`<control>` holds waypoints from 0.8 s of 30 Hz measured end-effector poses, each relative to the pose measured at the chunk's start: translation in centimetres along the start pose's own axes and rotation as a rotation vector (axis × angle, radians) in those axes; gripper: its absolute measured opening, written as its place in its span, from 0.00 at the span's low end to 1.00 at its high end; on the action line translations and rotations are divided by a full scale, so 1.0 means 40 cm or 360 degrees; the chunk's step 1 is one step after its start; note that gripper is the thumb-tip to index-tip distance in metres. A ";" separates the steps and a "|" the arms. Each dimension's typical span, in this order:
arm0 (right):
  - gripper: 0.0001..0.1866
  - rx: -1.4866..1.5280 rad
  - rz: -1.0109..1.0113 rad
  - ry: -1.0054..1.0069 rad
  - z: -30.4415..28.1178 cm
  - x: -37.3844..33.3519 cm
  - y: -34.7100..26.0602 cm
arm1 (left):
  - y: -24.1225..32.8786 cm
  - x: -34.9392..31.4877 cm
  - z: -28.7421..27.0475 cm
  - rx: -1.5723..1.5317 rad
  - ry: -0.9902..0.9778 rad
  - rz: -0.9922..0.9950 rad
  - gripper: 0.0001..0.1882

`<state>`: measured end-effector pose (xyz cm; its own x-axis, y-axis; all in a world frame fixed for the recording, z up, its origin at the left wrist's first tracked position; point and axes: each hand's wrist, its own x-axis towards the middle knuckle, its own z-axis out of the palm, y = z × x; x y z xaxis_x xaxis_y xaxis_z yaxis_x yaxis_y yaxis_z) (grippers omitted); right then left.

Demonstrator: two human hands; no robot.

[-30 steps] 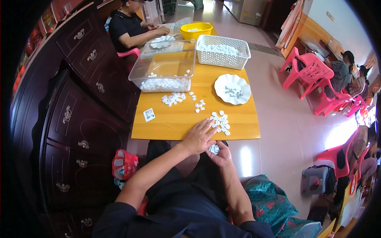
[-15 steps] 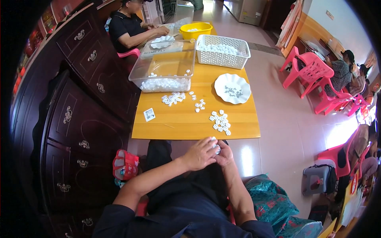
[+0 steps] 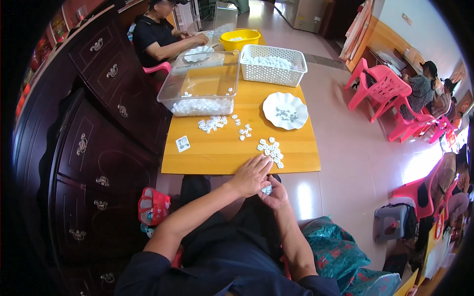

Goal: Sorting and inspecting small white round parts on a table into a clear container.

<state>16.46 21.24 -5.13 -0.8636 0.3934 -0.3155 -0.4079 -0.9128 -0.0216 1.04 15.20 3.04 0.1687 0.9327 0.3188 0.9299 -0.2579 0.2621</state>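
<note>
At the table's near edge my left hand point(image 3: 251, 176) lies with its fingers stretched out, the tips beside a loose pile of small white plastic pieces point(image 3: 270, 147). Just below it my right hand point(image 3: 276, 196) is cupped, palm up, around several of the same white pieces point(image 3: 267, 189). The left palm partly covers what the right hand holds. Two further groups of white pieces point(image 3: 212, 123) lie toward the middle of the table, in front of a clear plastic bin point(image 3: 197, 81) with many more inside. A scalloped white plate point(image 3: 285, 111) stands to the right.
A white perforated basket point(image 3: 274, 74) and a yellow tub point(image 3: 240, 38) stand farther back on the wooden table point(image 3: 232, 155). Across it sits a person point(image 3: 153, 37) handling things. A dark cabinet point(image 3: 98, 163) flanks the left side; teal bags point(image 3: 335, 251) lie at my right.
My left hand has slid forward off the right hand toward the pile, its fingers straightening. My right hand has lowered slightly and turned more palm up, showing the white pieces in it.
</note>
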 end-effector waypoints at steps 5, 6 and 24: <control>0.21 -0.0028 -0.0058 -0.0096 -0.029 0.011 -0.018 | 0.049 -0.039 -0.012 -0.0101 -0.0073 0.0040 0.36; 0.21 -0.0123 -0.0063 -0.0085 -0.027 0.005 -0.017 | 0.059 -0.057 -0.013 -0.0145 -0.0082 0.0074 0.36; 0.25 0.0412 -0.0253 0.0251 0.293 -0.103 -0.057 | -0.007 -0.119 -0.171 -0.0762 0.0400 -0.0338 0.23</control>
<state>17.46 22.98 7.31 -0.7349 0.4880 -0.4710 -0.6129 -0.7752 0.1530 -2.27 9.10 7.67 -0.1426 0.9030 0.4054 0.6735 -0.2116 0.7082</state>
